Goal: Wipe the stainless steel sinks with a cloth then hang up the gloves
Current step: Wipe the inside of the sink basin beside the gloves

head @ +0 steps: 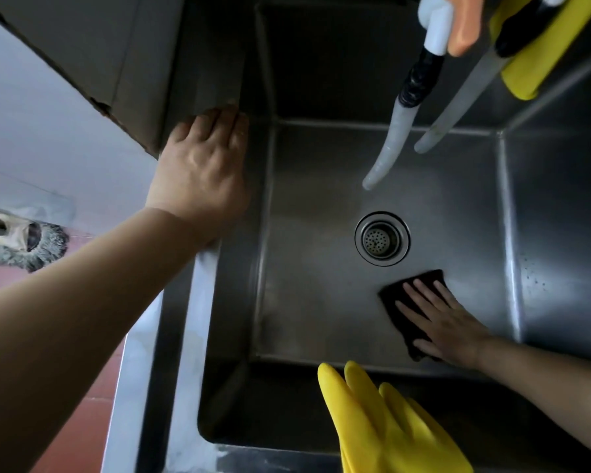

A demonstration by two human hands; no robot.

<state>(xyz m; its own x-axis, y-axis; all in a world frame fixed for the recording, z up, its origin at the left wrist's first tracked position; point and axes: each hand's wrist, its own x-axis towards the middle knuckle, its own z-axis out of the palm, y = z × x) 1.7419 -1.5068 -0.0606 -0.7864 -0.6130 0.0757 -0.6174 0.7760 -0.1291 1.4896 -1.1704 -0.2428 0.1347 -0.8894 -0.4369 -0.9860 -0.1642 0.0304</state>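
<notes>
right hand (447, 322) flat on dark cloth (403, 298) in sink (304, 268), left hand (202, 175) open on rim

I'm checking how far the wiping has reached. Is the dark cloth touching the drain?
Apart. The head view shows bare steel between the cloth, pressed flat under the right hand, and the drain.

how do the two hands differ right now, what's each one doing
The right hand lies flat on the dark cloth, pressing it on the sink floor near the drain; the left hand holds no cloth and rests up on the sink's left rim. The right sits low in the basin, the left high. Both are bare, with fingers extended.
</notes>
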